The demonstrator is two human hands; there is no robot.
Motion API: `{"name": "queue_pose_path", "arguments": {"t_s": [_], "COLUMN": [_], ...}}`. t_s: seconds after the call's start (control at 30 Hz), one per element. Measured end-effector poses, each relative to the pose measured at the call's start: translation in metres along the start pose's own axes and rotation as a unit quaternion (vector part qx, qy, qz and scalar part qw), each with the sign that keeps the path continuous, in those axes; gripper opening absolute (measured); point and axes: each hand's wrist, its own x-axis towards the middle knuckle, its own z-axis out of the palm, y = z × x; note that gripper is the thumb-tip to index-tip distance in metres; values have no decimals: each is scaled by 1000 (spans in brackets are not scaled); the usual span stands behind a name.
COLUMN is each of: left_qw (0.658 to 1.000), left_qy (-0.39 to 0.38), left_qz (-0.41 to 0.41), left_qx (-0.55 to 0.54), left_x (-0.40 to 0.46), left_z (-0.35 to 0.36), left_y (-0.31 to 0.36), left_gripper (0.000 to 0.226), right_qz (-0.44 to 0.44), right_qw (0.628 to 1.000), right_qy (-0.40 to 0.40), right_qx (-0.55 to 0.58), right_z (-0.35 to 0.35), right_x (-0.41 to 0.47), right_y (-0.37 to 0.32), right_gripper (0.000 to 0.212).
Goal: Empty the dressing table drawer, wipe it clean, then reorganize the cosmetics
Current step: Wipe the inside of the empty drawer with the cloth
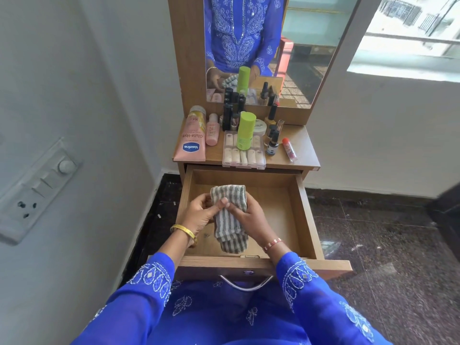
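Observation:
The wooden drawer (302, 215) of the dressing table is pulled out, and only the cloth and my hands are over it. A grey-and-white striped cloth (230, 229) hangs folded above its floor. My left hand (201, 212) pinches the cloth's upper left part, thumb on top. My right hand (249, 215) grips its right side. On the tabletop (302, 150) stand the cosmetics: a pink Vaseline tube (191, 140), a small pink bottle (212, 133), a lime-green bottle (245, 130), a clear case of nail tips (244, 155), several dark bottles (230, 115) and a red-capped tube (289, 149).
A mirror (261, 46) rises behind the tabletop. A white wall with a switch panel (37, 185) runs along the left. Dark stone floor (385, 245) lies to the right, under a window (410, 33). The drawer's metal handle (246, 285) is near my lap.

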Motion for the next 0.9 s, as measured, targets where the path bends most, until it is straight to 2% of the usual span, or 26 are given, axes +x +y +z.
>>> {"name": "queue_pose_path", "arguments": {"t_s": [0.03, 0.13, 0.2, 0.4, 0.47, 0.53, 0.57, 0.63, 0.73, 0.9], "left_qw": [1000, 1000, 999, 1000, 997, 991, 993, 999, 997, 984], "left_qy": [-6, -2, 0, 7, 51, 98, 95, 37, -33, -8], "left_qz": [0, -2, 0, 5, 38, 59, 53, 26, -9, -36], "left_qx": [1, -22, -38, -27, 51, 74, 56, 7, -68, -174], "left_x": [0, 2, 2, -2, -1, 0, -2, -7, -15, -15], "left_z": [1, 2, 4, 6, 5, 2, 3, 11, 30, 38], "left_y": [-1, -1, 0, 1, 0, 0, 2, 6, 7, 7], "left_gripper": [61, 19, 6, 20, 21, 22, 23, 21, 25, 24], "right_qz": [-8, -18, -24, -15, -20, -30, -37, -64, -103, -115], "right_qw": [1000, 998, 995, 995, 991, 979, 972, 957, 946, 962], "right_qy": [13, 51, 75, 79, 96, 142, 168, 193, 153, 58], "right_qx": [-11, -42, -64, -60, -88, -139, -163, -206, -268, -241], "right_z": [1, 4, 6, 5, 2, -3, -4, -4, 2, 0], "right_x": [0, 1, 2, 3, 2, 1, 0, -1, -6, -24], "right_y": [0, 1, 0, -1, -1, 0, 0, 0, 1, -4], "right_gripper": [27, 24, 22, 15, 19, 19, 20, 22, 38, 53]}}
